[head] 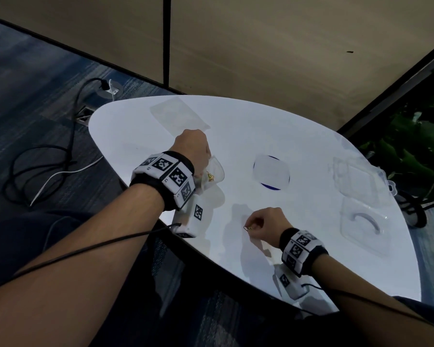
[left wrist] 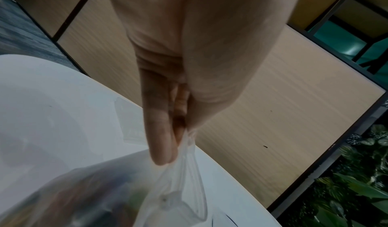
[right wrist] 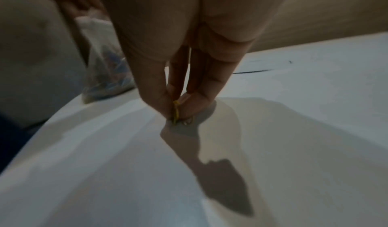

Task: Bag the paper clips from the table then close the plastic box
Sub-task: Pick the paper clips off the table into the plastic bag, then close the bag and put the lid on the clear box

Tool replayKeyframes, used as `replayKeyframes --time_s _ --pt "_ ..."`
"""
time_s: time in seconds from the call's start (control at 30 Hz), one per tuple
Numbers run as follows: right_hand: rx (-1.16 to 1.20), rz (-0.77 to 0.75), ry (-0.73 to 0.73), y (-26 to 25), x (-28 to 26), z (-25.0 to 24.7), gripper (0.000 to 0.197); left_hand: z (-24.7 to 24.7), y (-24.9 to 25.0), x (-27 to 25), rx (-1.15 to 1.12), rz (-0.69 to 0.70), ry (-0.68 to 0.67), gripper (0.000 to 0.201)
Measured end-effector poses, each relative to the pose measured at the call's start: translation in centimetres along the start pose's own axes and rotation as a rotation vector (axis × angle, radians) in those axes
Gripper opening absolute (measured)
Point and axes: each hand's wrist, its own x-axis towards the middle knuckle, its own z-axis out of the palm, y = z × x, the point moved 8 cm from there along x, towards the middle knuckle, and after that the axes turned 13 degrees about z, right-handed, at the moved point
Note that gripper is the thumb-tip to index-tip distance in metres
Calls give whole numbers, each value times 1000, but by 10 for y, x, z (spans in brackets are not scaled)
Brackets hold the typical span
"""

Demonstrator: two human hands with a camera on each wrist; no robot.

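The right hand (head: 266,225) sits low over the near part of the white table (head: 298,136), thumb and forefinger closed together in a pinch on a yellow paper clip (right wrist: 175,112) right at the table surface; whether the clip is clear of the table or touching it cannot be told. In the head view the clip projects from the fingertips toward the person's left, its long axis roughly level with the table. The left hand (head: 193,149) is raised over the table, farther from the person and to the left of the right hand, its fingers (left wrist: 161,141) clamped on the gathered upper edge of a clear plastic bag (head: 212,172), which hangs below the hand with coloured clips already in its bottom. The bag thus lies up and to the left of the pinched clip, well apart from it, and the right hand is the only one near the clip. The bag's mouth is hidden behind the left hand, so its openness cannot be judged. The clear plastic box (head: 361,211) lies open at the far right of the table, lid unfolded. Judgement: bagging is in progress; box closure is not yet done.
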Motion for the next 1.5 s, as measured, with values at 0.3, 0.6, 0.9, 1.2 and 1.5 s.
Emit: replayKeyframes --time_s 0.3,0.6,0.9,1.2,1.5 --pt "-21 44 -94 1 2 3 15 8 9 2 30 2 -20 21" --pt "265 -8 -84 -36 -8 -42 17 24 18 5 -17 17 -70 21" --pt "496 -192 181 -89 -24 -92 3 52 45 5 -136 143 -229 19" --pt "-170 -359 153 -99 -37 -73 13 61 55 8 -201 217 -241 17" --pt "399 -202 325 -81 -26 -119 20 57 48 1 -211 220 -328 22"
